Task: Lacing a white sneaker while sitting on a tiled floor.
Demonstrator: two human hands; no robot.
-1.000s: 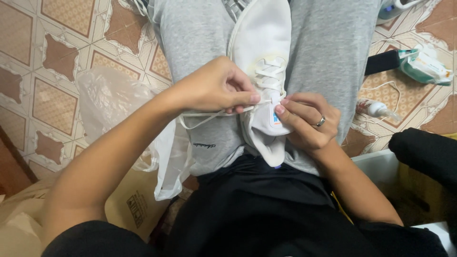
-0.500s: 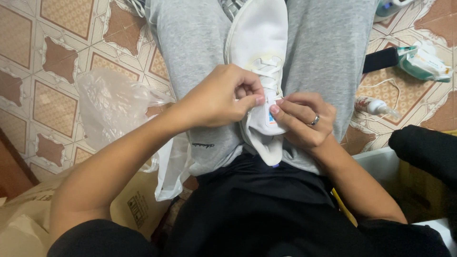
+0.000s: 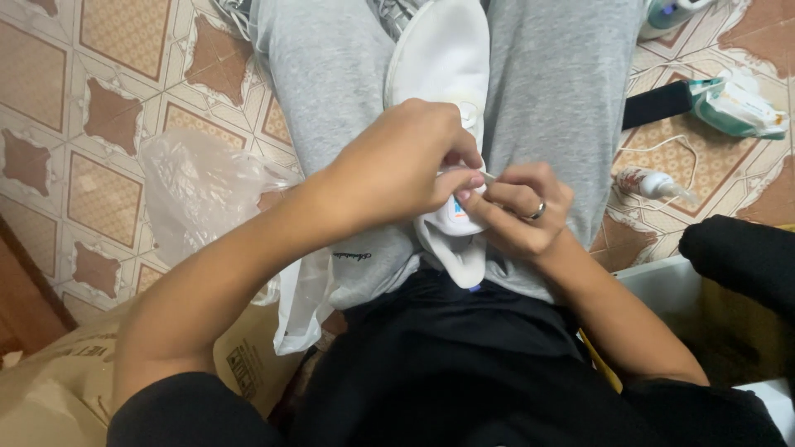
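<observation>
Both hands meet over a white fabric sneaker point(image 3: 443, 62) that lies between the person's grey-trousered thighs point(image 3: 331, 74). Left hand point(image 3: 397, 165) is curled over the laces, thumb and forefinger pinched shut on a thin white shoelace point(image 3: 490, 175). Right hand point(image 3: 517, 211), wearing a ring, pinches at the shoe's tongue, fingertips touching the left thumb. Crumpled clear plastic bag point(image 3: 195, 190) lies on the patterned tile floor point(image 3: 91, 108) nearby.

Shoe point(image 3: 443, 62) lies between the thighs; bag point(image 3: 195, 190) left, bottle point(image 3: 654, 184) perhaps right.
</observation>
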